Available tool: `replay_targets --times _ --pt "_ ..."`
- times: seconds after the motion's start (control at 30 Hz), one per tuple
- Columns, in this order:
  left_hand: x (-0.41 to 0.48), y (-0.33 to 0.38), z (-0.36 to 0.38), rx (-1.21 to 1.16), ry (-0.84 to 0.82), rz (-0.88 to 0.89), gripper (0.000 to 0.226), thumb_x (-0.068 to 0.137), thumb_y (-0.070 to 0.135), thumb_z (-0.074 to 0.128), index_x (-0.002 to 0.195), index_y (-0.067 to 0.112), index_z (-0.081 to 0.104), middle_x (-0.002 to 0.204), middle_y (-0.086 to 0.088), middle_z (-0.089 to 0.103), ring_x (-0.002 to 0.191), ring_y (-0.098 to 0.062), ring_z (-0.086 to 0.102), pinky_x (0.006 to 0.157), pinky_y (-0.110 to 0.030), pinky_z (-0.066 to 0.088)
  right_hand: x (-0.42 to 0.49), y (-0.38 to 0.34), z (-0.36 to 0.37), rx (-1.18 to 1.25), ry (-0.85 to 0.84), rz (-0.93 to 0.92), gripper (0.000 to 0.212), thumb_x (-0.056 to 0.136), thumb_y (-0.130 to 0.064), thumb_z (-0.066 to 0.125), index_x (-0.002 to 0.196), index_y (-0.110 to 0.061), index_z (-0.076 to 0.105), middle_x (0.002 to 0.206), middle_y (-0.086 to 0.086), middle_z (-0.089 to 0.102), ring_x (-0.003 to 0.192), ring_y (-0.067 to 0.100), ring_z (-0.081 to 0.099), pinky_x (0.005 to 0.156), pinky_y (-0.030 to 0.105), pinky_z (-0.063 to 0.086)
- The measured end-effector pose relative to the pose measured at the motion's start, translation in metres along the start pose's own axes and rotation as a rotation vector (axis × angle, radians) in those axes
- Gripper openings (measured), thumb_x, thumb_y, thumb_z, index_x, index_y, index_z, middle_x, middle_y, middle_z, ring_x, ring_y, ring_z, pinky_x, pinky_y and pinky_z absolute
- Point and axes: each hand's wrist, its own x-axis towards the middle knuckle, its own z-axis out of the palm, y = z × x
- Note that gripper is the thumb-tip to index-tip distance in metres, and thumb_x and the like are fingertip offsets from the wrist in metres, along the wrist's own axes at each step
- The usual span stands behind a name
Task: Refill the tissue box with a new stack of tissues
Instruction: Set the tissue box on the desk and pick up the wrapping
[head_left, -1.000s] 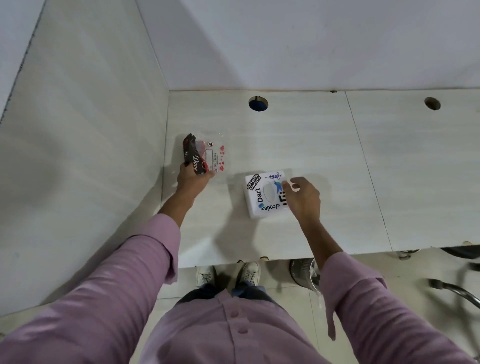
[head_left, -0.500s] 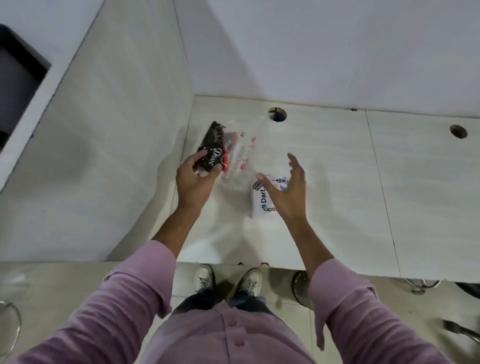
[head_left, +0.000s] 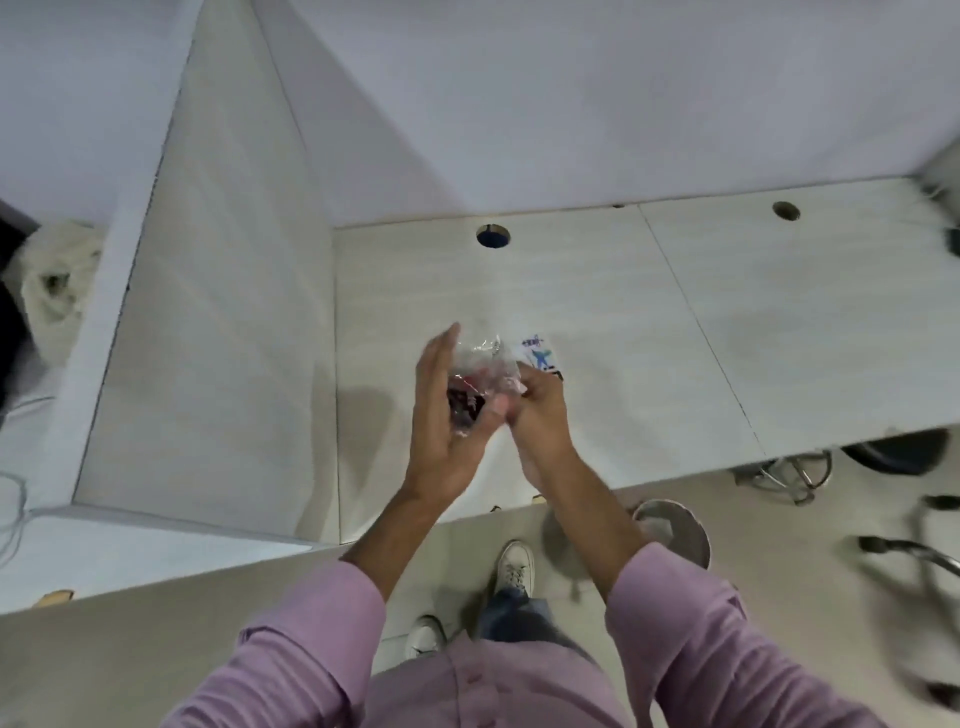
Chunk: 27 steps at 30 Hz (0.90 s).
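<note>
The tissue pack (head_left: 480, 382), a crinkled clear wrapper with dark and red print, is held up in the air between both hands, above the table (head_left: 649, 322) and close to the person's chest. The left hand (head_left: 447, 415) cradles it from the left with its fingers (head_left: 441, 348) stretched upward along the wrapper and the thumb pressed on its lower edge; the right hand (head_left: 537, 415) pinches the wrapper's right side, fingers curled narrow around the plastic. Just behind the right hand, the white tissue box (head_left: 540, 356) lies on the table, mostly hidden, only a corner with blue print showing. The table is pale, wood-grained and made of two panels, with a round cable hole (head_left: 492, 236) near the back wall and another (head_left: 785, 210) further right. A white partition (head_left: 218, 312) closes the left side. Below the table edge stand a round metal bin (head_left: 675, 530) and chair legs (head_left: 795, 473) on the floor.
</note>
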Motion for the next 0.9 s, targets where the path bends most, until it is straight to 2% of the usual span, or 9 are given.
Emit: replay_targets --times 0.07,0.13,0.23,0.37,0.5,0.6,0.67,0.8,0.9 --pt "-0.011 -0.008 0.0 0.042 -0.03 -0.068 0.046 0.098 0.035 0.064 0.143 0.035 0.054 0.123 -0.014 0.066 0.104 -0.028 0.067 0.09 -0.043 0.059 -0.027 0.008 -0.005 0.089 -0.029 0.064 0.028 0.089 0.007 0.059 0.11 0.001 0.076 0.096 0.023 0.074 0.084 0.03 0.063 0.068 0.037 0.05" --pt "-0.02 -0.018 0.001 0.042 -0.02 -0.147 0.031 0.099 0.03 0.06 0.129 0.023 0.066 0.104 -0.009 0.072 0.087 -0.023 0.069 0.08 -0.051 0.058 -0.055 0.017 -0.013 0.192 -0.039 0.156 0.026 0.095 -0.006 0.059 0.115 0.003 0.072 0.104 0.02 0.072 0.096 0.032 0.067 0.078 0.041 0.06" --pt "-0.039 -0.029 0.009 0.019 -0.13 -0.208 0.025 0.099 0.016 0.059 0.122 0.018 0.067 0.09 -0.003 0.069 0.073 -0.014 0.065 0.07 -0.038 0.056 -0.096 0.036 -0.02 0.115 0.07 0.196 0.033 0.097 -0.039 0.064 0.123 -0.019 0.07 0.113 0.007 0.073 0.108 0.022 0.07 0.096 0.05 0.059" --pt "-0.08 -0.035 0.035 -0.017 -0.317 -0.254 0.043 0.094 -0.006 0.058 0.129 0.019 0.058 0.102 0.002 0.065 0.079 -0.01 0.063 0.071 -0.024 0.056 -0.138 0.071 -0.025 0.158 0.294 0.246 0.047 0.091 -0.049 0.073 0.134 -0.045 0.055 0.134 0.002 0.059 0.116 0.016 0.068 0.095 0.051 0.06" --pt "-0.11 -0.045 0.064 0.019 -0.417 -0.432 0.024 0.101 0.006 0.052 0.106 0.023 0.068 0.101 -0.001 0.075 0.089 -0.017 0.075 0.072 -0.028 0.062 -0.165 0.1 -0.064 0.391 0.279 0.273 0.047 0.1 -0.024 0.065 0.145 -0.029 0.053 0.13 0.008 0.071 0.119 0.027 0.07 0.093 0.046 0.06" --pt "-0.116 -0.054 0.088 -0.032 -0.462 -0.629 0.019 0.095 0.019 0.055 0.096 0.022 0.073 0.1 -0.012 0.076 0.091 -0.023 0.072 0.077 -0.035 0.058 -0.174 0.121 -0.101 0.382 0.24 0.24 0.064 0.089 0.002 0.074 0.148 -0.014 0.053 0.139 0.008 0.067 0.122 0.03 0.068 0.097 0.042 0.058" --pt "-0.116 -0.064 0.105 -0.063 -0.532 -0.707 0.021 0.087 0.029 0.058 0.095 0.02 0.075 0.113 -0.02 0.073 0.095 -0.022 0.071 0.077 -0.033 0.057 -0.174 0.136 -0.122 0.325 0.288 0.243 0.067 0.083 0.007 0.077 0.145 -0.01 0.056 0.135 0.01 0.069 0.118 0.031 0.07 0.098 0.041 0.058" --pt "-0.127 -0.091 0.137 0.05 -0.866 -0.661 0.022 0.104 0.024 0.052 0.115 0.017 0.071 0.125 -0.009 0.064 0.099 -0.004 0.064 0.07 -0.005 0.046 -0.165 0.172 -0.16 0.283 0.523 0.244 0.028 0.091 -0.002 0.073 0.119 0.002 0.072 0.103 0.022 0.078 0.09 0.029 0.077 0.081 0.034 0.062" --pt "-0.137 -0.124 0.165 0.141 -1.007 -0.58 0.025 0.099 0.019 0.063 0.122 0.026 0.069 0.113 0.009 0.068 0.101 0.003 0.063 0.076 -0.002 0.045 -0.152 0.21 -0.191 0.225 0.71 0.303 0.008 0.093 -0.003 0.072 0.099 0.0 0.077 0.08 0.014 0.076 0.066 0.02 0.07 0.063 0.027 0.056"
